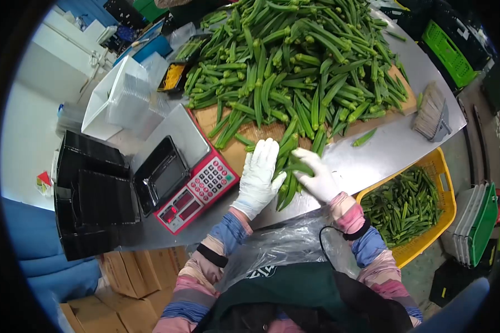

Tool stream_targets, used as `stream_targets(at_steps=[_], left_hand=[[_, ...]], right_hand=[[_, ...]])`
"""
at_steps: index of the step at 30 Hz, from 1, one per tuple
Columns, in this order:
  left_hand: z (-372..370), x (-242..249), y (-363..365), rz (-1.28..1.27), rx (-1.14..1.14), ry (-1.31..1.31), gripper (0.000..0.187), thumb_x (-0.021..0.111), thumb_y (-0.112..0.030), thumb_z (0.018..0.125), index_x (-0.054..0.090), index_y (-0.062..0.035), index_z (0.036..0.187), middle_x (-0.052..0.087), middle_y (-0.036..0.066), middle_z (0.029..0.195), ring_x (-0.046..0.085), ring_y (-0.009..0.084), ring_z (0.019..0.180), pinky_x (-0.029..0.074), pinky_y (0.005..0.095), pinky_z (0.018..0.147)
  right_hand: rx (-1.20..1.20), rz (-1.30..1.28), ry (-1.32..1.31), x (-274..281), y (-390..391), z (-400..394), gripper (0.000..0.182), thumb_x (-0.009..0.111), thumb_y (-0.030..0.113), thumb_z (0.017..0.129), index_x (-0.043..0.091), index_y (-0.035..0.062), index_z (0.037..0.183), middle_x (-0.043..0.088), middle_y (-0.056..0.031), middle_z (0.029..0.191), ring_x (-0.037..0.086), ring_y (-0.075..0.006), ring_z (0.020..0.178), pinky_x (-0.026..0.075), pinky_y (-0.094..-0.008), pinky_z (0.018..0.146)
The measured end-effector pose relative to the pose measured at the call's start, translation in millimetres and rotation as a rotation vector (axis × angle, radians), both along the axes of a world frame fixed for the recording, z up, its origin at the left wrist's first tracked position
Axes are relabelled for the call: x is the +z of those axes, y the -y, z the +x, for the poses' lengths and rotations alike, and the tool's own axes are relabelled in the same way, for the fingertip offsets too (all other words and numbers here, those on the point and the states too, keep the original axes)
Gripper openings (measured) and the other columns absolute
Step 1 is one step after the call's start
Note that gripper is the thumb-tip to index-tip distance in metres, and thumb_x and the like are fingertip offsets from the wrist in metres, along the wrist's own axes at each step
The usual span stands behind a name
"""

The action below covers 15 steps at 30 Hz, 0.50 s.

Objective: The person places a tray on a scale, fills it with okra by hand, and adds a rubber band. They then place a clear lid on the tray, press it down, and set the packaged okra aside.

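1. Okra heap (pixel 294 66) covers the steel table (pixel 394 144) beyond the fingertips; pods could slide toward the edge nearest the wrists if the base is pulled out.
2. Scale (pixel 197 188) with its black tray (pixel 160 175) sits just outside the left hand (pixel 259 176); an elbow swing could knock the tray.
3. Yellow crate (pixel 436 166) sits below and outside the right hand (pixel 318 176); dropped pods may miss it.
4. Okra bunch (pixel 289 186) lies between both gloved hands: right fingers grasp it, left fingers extended flat against it. A loose grip could spill pods.
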<state>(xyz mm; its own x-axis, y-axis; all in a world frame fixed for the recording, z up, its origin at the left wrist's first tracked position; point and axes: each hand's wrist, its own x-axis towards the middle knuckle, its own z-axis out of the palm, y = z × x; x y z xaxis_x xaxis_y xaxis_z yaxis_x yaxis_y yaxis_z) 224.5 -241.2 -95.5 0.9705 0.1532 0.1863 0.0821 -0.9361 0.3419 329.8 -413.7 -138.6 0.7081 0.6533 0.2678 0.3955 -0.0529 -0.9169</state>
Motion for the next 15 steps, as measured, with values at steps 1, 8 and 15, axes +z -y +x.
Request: stream_targets(at_steps=[1, 8, 15], left_hand=[[-4, 4, 0, 0.008, 0.008, -0.002, 0.08, 0.074, -0.016, 0.085, 0.035, -0.0036, 0.154, 0.04, 0.02, 0.155, 0.033, 0.0343, 0.148, 0.028, 0.0452, 0.12], [0, 16, -23, -0.492, 0.325, 0.308, 0.027, 0.066, 0.0, 0.093, 0.067, -0.0029, 0.12, 0.07, 0.012, 0.114, 0.067, 0.0214, 0.105, 0.052, 0.0313, 0.096], [41, 13, 14, -0.025, 0.15, 0.086, 0.025, 0.073, -0.021, 0.088, 0.071, -0.0093, 0.11, 0.069, 0.009, 0.101, 0.066, 0.0277, 0.094, 0.053, 0.0368, 0.085]], right_hand=[[-0.031, -0.033, -0.226, 5, 6, 3, 0.036, 0.069, 0.01, 0.09, 0.063, 0.0035, 0.124, 0.065, -0.0145, 0.128, 0.06, -0.0275, 0.121, 0.048, -0.0371, 0.103], [-0.351, 0.234, -0.746, 20, 50, 42, 0.026, 0.063, 0.009, 0.099, 0.061, -0.0017, 0.123, 0.069, -0.0073, 0.091, 0.065, -0.0126, 0.068, 0.054, -0.0267, 0.059], [-0.442, 0.155, -0.659, -5, 48, 44, 0.022, 0.067, 0.008, 0.093, 0.066, 0.0012, 0.114, 0.068, -0.0028, 0.087, 0.064, -0.0081, 0.069, 0.051, -0.0224, 0.062]])
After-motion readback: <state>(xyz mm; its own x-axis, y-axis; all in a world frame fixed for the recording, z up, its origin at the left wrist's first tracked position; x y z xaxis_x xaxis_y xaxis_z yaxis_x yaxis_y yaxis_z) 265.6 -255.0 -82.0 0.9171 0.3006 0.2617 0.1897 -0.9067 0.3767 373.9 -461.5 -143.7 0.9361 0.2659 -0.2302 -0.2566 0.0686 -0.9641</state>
